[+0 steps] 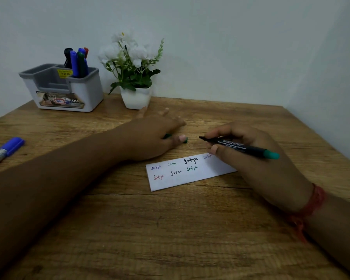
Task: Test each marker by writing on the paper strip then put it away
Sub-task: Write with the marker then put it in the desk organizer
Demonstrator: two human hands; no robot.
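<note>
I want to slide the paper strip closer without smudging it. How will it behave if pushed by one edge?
The paper strip looks thin and flat on the table, so it is probably floppy and may buckle rather than slide. It seems very light. The right hand appears to rest on its end, likely pinning it.

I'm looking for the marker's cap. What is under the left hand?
A green cap pokes out from under the left hand, by the thumb, on the table. The hand covers the rest.
</note>
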